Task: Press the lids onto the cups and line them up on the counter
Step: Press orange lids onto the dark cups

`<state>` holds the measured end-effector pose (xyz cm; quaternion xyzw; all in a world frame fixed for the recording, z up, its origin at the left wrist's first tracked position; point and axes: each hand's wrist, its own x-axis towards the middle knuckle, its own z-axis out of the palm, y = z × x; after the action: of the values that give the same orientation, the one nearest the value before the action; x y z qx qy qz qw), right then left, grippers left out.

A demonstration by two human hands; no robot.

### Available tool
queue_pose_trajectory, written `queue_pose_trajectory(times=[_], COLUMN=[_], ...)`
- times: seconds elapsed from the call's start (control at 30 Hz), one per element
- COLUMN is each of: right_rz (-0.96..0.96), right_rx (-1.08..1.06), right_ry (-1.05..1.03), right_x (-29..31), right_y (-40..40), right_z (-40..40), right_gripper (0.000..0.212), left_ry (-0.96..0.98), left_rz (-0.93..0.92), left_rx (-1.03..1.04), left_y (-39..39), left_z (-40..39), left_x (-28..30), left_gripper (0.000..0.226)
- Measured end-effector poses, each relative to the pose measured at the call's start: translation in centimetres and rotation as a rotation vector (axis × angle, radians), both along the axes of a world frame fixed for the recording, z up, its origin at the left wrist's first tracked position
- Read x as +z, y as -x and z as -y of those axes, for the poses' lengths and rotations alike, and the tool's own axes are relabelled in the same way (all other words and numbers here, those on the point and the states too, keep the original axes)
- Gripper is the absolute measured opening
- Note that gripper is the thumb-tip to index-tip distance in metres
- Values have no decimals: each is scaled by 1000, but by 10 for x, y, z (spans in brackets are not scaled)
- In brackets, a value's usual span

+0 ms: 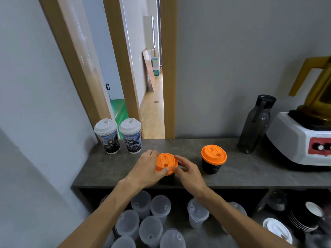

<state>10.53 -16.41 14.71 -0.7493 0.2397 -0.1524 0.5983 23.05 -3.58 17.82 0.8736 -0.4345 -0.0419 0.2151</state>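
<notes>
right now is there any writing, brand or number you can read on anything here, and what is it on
None reads clearly.
Black cup with the orange lid: small pale lettering on its side, too blurred to read.
Two white-lidded cups: printed cartoon pictures, any text too small to read.
Blender base: red panel with knobs, no readable label.
Dark bottle: no writing visible.

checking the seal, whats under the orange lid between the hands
A black cup sits under the orange lid; only a strip of its dark wall shows. The left hand and right hand grip the lid's rim, hiding the cup's rim and contents.
</notes>
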Motion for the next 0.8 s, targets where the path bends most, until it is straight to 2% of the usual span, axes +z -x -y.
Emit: queue_pose_trajectory(times=[0.1,0.2,0.33,0.43,0.57,0.63,0.73,0.8], right_rz=[-44,-67,-50,-47,-38,-44,-54,-64], right_rx=[-20,-56,-89,-83,-30,-34,-31,-24], right_ry=[-26,-67,-134,-154,-206,-220,-218,-207], right_x=[6,5,-6,-2,-1,-3,-1,1], right_y=[0,1,3,2,0,0,-1,-3], right_z=[10,10,6,5,-1,1,6,9], right_gripper=[45,44,39,34,32,33,35,30], left_ry=[-94,-144,-63,18,50,31,-120,-197], left_rz=[-23,-20,12,-44,-110,-105,-73,-61], left_rx=[-70,-68,-15,39,85,50,-21,-66], left_y=[-7,-7,-2,6,11,8,-3,-10], left_z=[-3,-1,1,2,1,0,-3,-4], left_x=[5,5,-2,-2,-6,-8,-1,5], left_gripper=[78,62,55,50,55,66,91,86])
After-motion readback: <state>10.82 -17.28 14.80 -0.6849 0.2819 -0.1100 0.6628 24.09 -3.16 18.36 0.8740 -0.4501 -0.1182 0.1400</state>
